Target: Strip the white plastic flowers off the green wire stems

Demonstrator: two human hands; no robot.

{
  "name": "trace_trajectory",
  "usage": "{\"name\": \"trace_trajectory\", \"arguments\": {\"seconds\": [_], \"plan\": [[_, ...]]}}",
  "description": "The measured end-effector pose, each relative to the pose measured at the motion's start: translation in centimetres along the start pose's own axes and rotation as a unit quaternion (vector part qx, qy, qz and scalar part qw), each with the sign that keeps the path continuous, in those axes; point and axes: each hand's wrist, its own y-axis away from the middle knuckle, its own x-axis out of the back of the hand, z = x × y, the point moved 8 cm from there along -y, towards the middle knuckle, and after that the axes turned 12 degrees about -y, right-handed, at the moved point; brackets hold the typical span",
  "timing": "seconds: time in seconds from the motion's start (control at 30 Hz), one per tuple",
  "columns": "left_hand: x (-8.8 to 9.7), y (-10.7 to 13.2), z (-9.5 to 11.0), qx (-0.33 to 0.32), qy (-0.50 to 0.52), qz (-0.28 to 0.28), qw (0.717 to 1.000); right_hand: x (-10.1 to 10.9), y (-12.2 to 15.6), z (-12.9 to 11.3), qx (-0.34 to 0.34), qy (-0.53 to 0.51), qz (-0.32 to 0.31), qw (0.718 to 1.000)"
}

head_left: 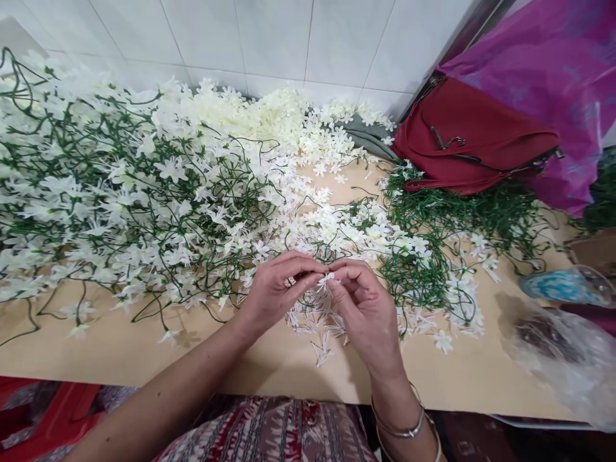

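Between the fingertips of both hands is a small white artificial flower, its thin white strands hanging down. My left hand pinches it from the left with thumb and forefinger. From the other side, my right hand closes thumb and fingers on it; part of the piece is hidden by the fingertips. Below the hands lie loose white stamen pieces. Just beyond them spreads a heap of white petals and flowers. Green stems lie tangled right of my right hand.
A large pile of finished-looking white flowers on green stems covers the table's left. At the back right sit a red bag and a purple plastic bag. A blue patterned cup lies near a clear plastic bag. Behind is a tiled wall.
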Motion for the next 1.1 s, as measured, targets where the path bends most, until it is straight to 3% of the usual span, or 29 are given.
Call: {"name": "trace_trajectory", "arguments": {"seconds": [0.27, 0.4, 0.83, 1.1], "plan": [[-0.4, 0.2, -3.0, 0.137, 0.129, -0.020, 0.982, 2.0, -0.5, 2.8, -0.121, -0.149, 0.013, 0.981], [-0.7, 0.3, -2.7, 0.133, 0.136, -0.029, 0.981, 1.8, -0.6, 3.9, -0.170, -0.150, -0.009, 0.974], [-1.7, 0.5, -1.8, 0.102, 0.085, -0.075, 0.988, 0.8, -0.5, 4.6, -0.197, -0.183, -0.038, 0.962], [-2.6, 0.8, -2.5, 0.165, 0.207, -0.083, 0.961, 1.4, -0.8, 3.6, -0.204, -0.194, -0.020, 0.959]]}}
